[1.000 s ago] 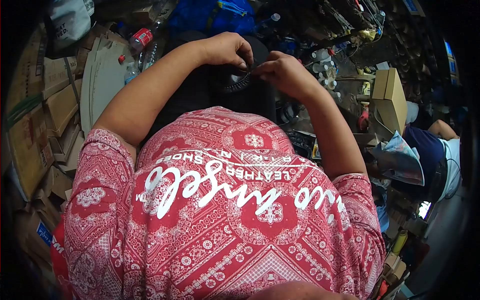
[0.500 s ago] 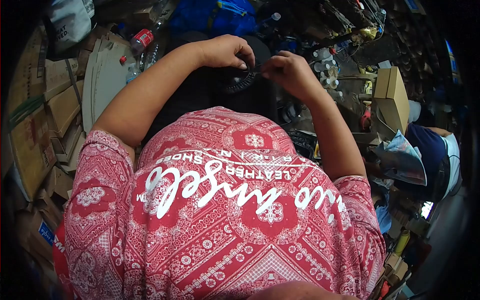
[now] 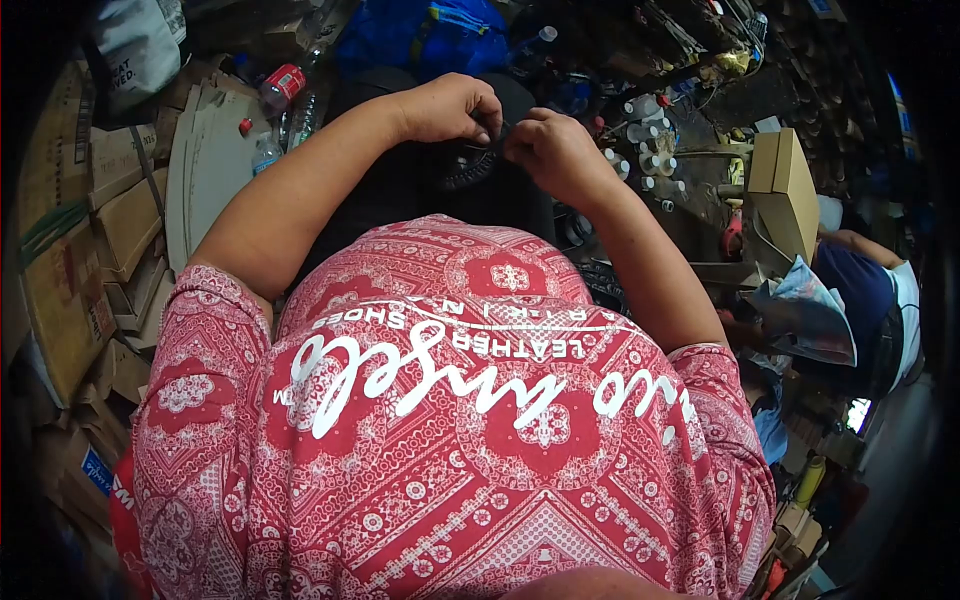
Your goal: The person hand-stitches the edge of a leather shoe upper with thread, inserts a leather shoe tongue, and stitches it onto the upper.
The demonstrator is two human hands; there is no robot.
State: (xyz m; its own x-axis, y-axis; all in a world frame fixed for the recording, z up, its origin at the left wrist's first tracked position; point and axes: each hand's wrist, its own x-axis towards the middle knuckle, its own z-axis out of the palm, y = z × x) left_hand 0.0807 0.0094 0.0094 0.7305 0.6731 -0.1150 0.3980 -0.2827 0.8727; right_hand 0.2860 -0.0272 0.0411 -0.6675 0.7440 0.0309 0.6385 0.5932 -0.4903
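Note:
On my dark-clothed lap lies a black piece with a curved, ribbed edge; its exact kind is hard to make out against the dark cloth. My left hand reaches over it from the left, fingers curled down and closed on its upper edge. Close beside it, my right hand is closed in a pinch at the same edge. Whatever sits between the right fingertips is too small and dark to name. Both sets of fingertips nearly meet.
Cardboard pieces are stacked on the left, near a red-labelled bottle. A blue bag lies ahead. Several small bottles and a yellowish box stand on the right. Another person is at the far right.
My right hand has moved left, closing the gap to my left hand at the black piece. My left hand has barely shifted.

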